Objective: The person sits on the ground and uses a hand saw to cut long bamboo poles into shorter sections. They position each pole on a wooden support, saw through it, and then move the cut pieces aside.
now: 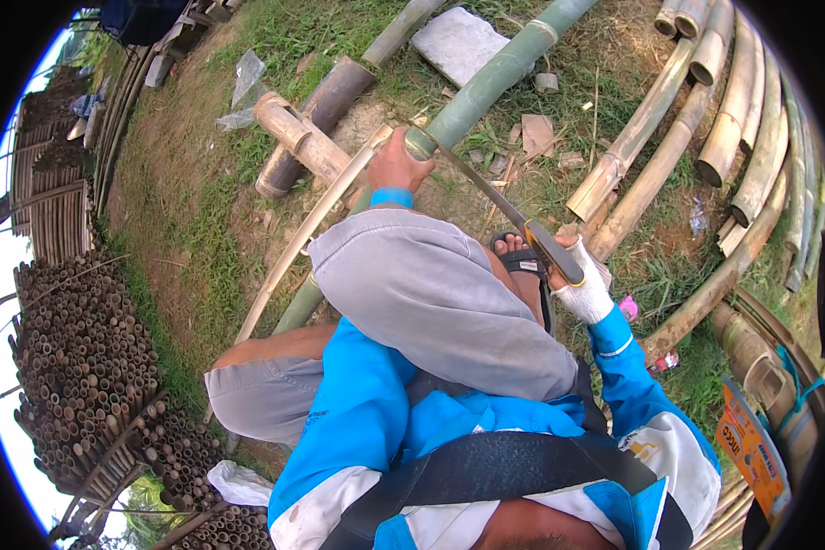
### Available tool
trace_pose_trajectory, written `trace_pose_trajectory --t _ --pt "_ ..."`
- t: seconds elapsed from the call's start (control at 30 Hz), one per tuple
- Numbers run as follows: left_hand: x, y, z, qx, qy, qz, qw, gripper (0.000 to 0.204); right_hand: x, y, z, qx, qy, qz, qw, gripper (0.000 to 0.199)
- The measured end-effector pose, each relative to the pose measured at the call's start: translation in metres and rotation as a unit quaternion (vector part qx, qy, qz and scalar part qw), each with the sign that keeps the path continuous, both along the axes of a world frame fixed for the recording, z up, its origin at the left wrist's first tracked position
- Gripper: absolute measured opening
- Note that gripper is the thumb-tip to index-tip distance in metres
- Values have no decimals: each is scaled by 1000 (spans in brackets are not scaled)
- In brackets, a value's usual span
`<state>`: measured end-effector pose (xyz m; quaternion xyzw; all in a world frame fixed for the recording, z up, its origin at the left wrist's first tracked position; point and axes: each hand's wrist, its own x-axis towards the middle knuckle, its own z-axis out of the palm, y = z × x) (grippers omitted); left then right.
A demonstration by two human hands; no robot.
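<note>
My left hand (400,167), bare with a blue cuff at the wrist, is wrapped round a thick green bamboo pole (495,78). A long pale bamboo strip (313,227) runs beside that hand, its top end close to my fingers. In a white fingerless-looking glove, my right hand (579,280) grips the black and yellow handle of a hand saw (552,251). The saw's blade slants up and left to the green pole, meeting it just right of my left hand. Whether the teeth have cut in is too small to tell. My knee hides part of the pole.
A short bamboo crosspiece (307,137) lies over a dark log (316,119) under the pole. A flat stone (458,44) sits beyond. Bamboo poles (646,156) lie at the right, near an orange saw sleeve (752,445). Stacked bamboo (82,353) stands at the left.
</note>
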<state>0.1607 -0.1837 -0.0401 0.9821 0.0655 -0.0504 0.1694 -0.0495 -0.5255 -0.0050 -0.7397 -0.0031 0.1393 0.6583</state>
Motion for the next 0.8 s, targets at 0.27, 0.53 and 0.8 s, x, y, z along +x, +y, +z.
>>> trace_pose_trajectory --t 0.27,0.53,0.8 --pt "16 33 21 -47 68 -99 992 93 -55 -65 -133 21 183 -171 968 35" --pt "44 93 147 177 160 -300 924 75 -77 -88 -154 52 265 -269 924 43" --pt "26 176 239 253 110 -319 907 66 -28 -52 -116 -394 -116 -135 902 48"
